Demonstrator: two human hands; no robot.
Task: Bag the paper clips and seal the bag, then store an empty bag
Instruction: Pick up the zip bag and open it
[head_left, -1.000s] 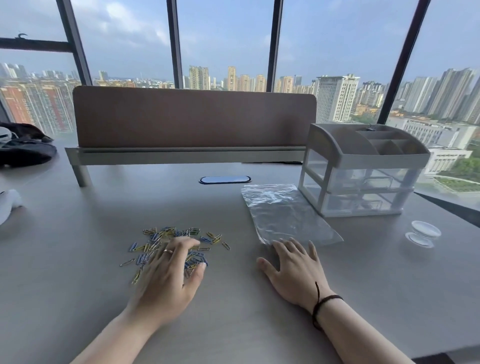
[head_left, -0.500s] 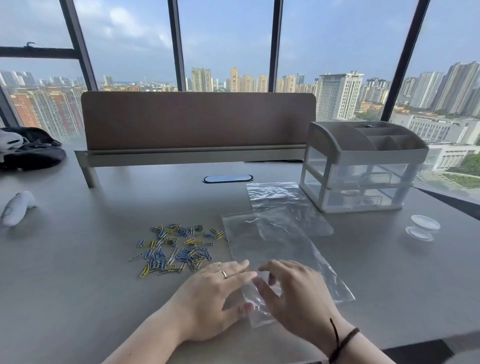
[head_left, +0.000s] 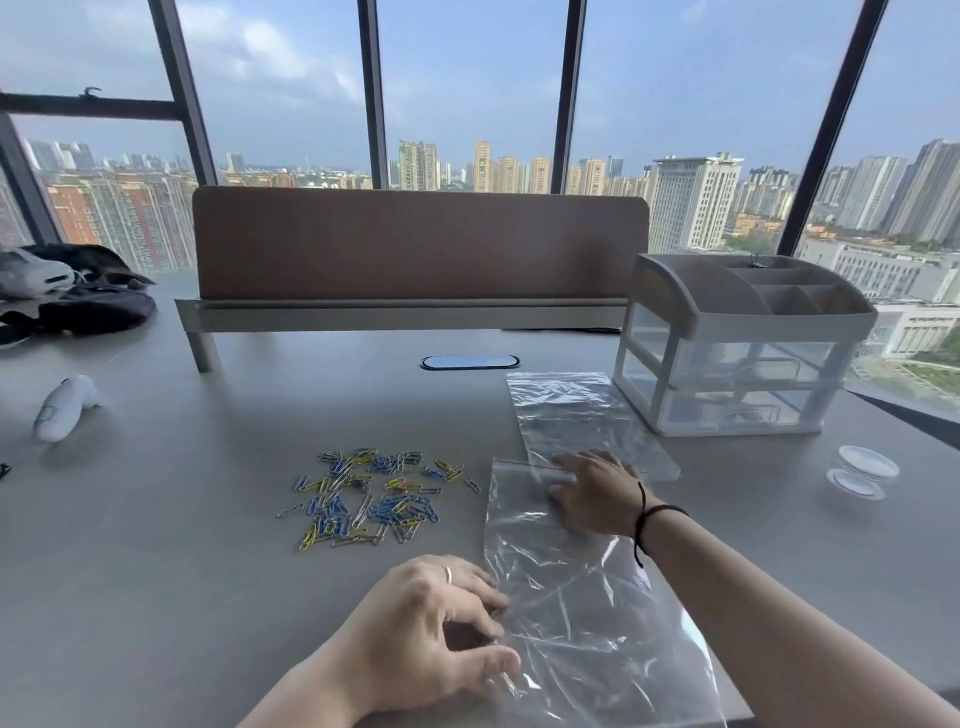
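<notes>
A loose pile of blue, yellow and silver paper clips (head_left: 369, 499) lies on the grey desk, left of centre. A clear zip bag (head_left: 571, 613) lies lengthwise just right of them, its zip end pointing away from me. My left hand (head_left: 431, 623) pinches the bag's near left edge. My right hand (head_left: 597, 493) grips the far zip end. A second clear bag (head_left: 566, 410) lies flat behind it, partly under the first, beside the drawer organizer.
A white organizer (head_left: 727, 332) with clear drawers stands at the right. Two small round clear lids (head_left: 862, 467) lie beyond it. A white controller (head_left: 65, 408) and dark bag (head_left: 88, 306) sit far left. A brown divider panel (head_left: 415, 244) crosses the back.
My left hand left the clips and both hands drew one bag toward me. My right hand has since reached up to the zip end while the left stayed on the near edge.
</notes>
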